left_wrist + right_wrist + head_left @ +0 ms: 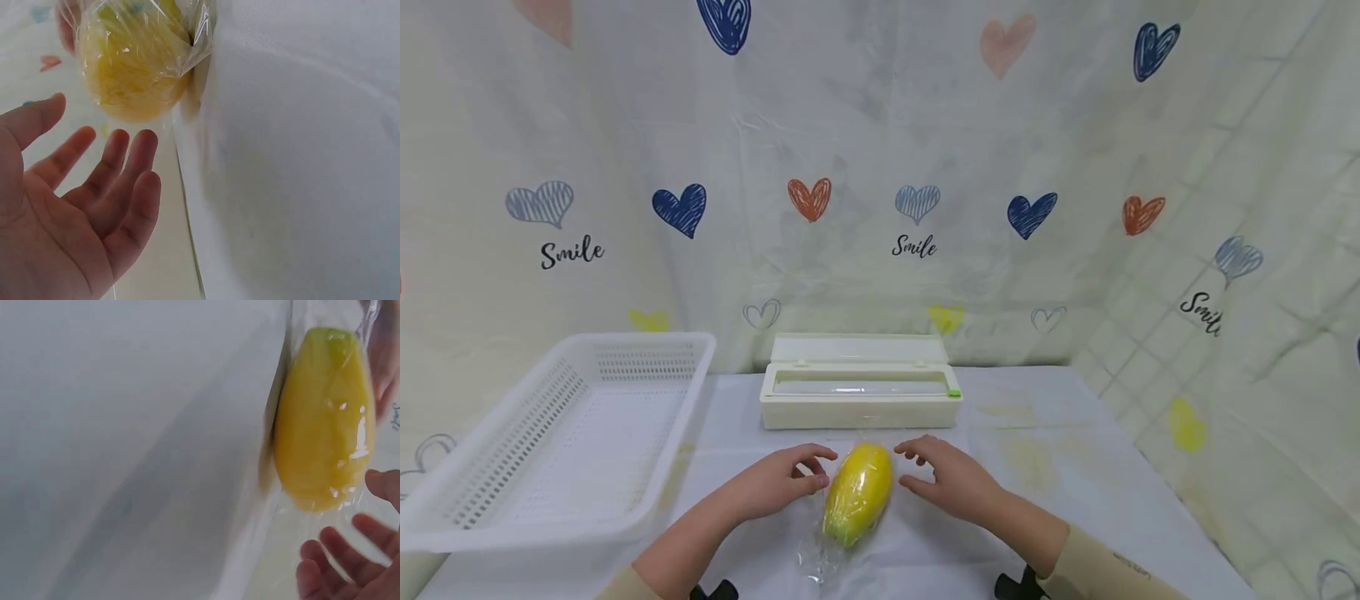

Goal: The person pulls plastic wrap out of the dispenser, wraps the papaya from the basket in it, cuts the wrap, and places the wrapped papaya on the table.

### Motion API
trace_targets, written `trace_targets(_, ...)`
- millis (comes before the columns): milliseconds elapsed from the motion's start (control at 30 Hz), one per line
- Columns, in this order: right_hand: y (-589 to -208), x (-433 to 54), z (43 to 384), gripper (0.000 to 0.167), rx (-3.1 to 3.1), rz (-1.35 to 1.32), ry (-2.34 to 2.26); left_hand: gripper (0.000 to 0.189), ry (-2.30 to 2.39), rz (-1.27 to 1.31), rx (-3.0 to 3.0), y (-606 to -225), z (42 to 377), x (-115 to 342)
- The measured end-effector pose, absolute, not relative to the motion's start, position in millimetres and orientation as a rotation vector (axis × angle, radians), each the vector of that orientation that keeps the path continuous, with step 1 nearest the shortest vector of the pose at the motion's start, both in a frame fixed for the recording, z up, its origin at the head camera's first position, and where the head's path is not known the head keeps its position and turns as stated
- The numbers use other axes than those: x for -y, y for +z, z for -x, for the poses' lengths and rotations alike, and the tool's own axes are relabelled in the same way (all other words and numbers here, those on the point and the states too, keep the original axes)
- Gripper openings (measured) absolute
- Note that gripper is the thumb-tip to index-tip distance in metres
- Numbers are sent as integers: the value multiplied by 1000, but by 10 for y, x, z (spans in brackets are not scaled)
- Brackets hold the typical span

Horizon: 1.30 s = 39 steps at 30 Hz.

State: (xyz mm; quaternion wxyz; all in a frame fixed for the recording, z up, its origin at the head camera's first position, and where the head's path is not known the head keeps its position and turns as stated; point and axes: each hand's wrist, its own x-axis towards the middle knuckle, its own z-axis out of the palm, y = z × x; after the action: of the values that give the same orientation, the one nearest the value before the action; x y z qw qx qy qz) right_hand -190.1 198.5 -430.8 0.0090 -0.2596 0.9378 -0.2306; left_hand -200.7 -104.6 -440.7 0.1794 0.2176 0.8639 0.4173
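A yellow papaya-like fruit (859, 492), greenish at its near end, lies on the table wrapped in clear plastic film (820, 554). Loose film spreads out past its near end. On its left side is my left hand (781, 481), fingers bent loosely and empty. My right hand (953, 479) hovers at the fruit's right, its fingers spread and relaxed. In the left wrist view the left palm (75, 219) faces the fruit (134, 69) with a gap between. The right wrist view has the right thumb (382, 486) close to the wrapped fruit (325, 425).
Behind the fruit stands a cream film dispenser box (861, 410) with its lid (859, 347) raised. A white plastic basket (673, 442) sits at the left. White cloth covers the table (1037, 517). A curtain with printed hearts (850, 108) hangs behind.
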Motion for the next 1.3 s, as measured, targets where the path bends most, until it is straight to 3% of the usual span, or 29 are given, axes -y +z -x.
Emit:
trace_targets(200, -4303, -1853, 1826, 51, -2627, 368, -1066, 57, 1297, -452, -2286, -4505, 2153, 970)
trace_targets(400, -4381, -1748, 1838, 61, -2494, 155, -1232, 65, 1355, -399, -2157, -4575, 2132, 847)
trace_targets(867, -4383, -1722, 2000, 59, -2393, 316, -1316, 75, 1377, -234, -2228, -4560, 1911, 744)
trace_targets(1300, -4405, -1725, 2045, 66, -2406, 293, -1302, 81, 1339, -204, -2280, -4520, 1832, 763)
